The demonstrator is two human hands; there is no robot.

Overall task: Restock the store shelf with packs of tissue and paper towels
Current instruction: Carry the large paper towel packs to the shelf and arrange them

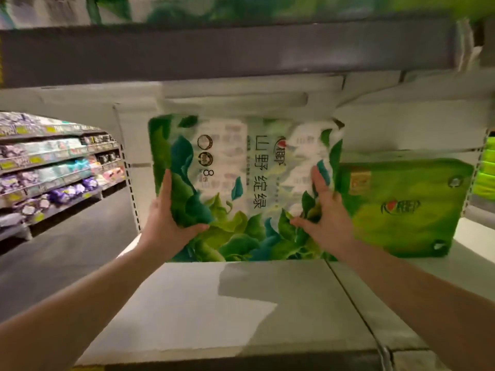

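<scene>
A large tissue pack (241,183) with green and teal leaf print and white centre stands on its side at the back of the white shelf board (241,303). My left hand (167,223) grips its lower left corner, thumb across the front. My right hand (325,212) holds the lower right part, fingers spread up the pack's face. A second, all-green tissue pack (407,207) stands on the shelf right beside it, touching or nearly touching its right edge.
A grey shelf (227,49) runs overhead, with more green packs blurred above it. To the left, an aisle floor (67,250) and shelves of purple and pastel goods (53,167). Bright green packs (487,170) sit at the far right edge.
</scene>
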